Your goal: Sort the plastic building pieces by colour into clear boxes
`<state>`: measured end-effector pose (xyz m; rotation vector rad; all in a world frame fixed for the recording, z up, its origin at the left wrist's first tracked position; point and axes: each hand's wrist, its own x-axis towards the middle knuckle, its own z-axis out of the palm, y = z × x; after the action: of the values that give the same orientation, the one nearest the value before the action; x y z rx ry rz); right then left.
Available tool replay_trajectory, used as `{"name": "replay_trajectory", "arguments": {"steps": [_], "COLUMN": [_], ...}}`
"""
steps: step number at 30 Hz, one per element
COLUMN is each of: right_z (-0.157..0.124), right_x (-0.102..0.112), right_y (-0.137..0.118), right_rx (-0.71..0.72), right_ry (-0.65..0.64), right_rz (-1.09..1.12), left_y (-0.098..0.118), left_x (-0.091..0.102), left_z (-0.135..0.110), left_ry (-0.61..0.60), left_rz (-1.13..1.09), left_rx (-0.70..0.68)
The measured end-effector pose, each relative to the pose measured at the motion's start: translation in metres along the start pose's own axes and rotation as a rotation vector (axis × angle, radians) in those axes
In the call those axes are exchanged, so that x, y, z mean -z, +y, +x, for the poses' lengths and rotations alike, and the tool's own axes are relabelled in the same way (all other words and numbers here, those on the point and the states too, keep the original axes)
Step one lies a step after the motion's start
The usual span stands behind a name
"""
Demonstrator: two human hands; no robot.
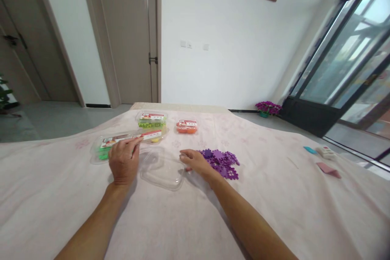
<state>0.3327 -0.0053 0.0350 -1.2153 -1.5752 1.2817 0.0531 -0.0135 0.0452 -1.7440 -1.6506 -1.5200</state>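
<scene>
My left hand (pixel 124 161) is over the near edge of a clear clamshell box with green pieces (pixel 103 153). Its fingers point right, close to the red-and-white label of a yellow-piece box (pixel 156 135); contact is unclear. Between my hands lies an opened clear plastic clamshell (pixel 163 170) with nothing visible inside. At the clamshell's right edge, my right hand (pixel 196 162) has thumb and forefinger apart, with no object visible between them. Just right of those fingers is a loose pile of purple gear-edged plastic pieces (pixel 222 163), partly hidden by the hand.
Farther back stand a box of lime-green pieces (pixel 152 124) and a box of orange pieces (pixel 186 128). A pink tablecloth (pixel 170 219) covers the table. At right lie a blue item (pixel 310 150), a small white box (pixel 326 152) and a pink piece (pixel 328 169).
</scene>
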Motion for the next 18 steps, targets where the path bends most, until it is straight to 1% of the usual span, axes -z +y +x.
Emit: {"name": "replay_trajectory", "arguments": {"steps": [3,7,12,15,18], "right_z": [-0.003,-0.008,-0.014,-0.015,-0.016], "right_x": [-0.009,-0.013,-0.014,-0.016,-0.017], "right_y": [0.016,0.028,0.027,0.027,0.028], "right_rx": [0.061,0.162,0.211,0.217,0.218], "right_ry": [0.082,0.136,0.181,0.205,0.239], "right_rz": [0.003,-0.103,-0.216,-0.229,-0.204], "left_y": [-0.019,-0.039,-0.058,-0.066,-0.071], "left_x": [0.010,0.019,0.015,0.010,0.009], "left_z": [0.007,0.010,0.000,-0.006,-0.009], "left_ry": [0.064,0.090,0.038,0.021,0.015], "left_rz": [0.061,0.168,0.225,0.235,0.257], "left_rx": [0.006,-0.001,0.036,0.080,0.083]}}
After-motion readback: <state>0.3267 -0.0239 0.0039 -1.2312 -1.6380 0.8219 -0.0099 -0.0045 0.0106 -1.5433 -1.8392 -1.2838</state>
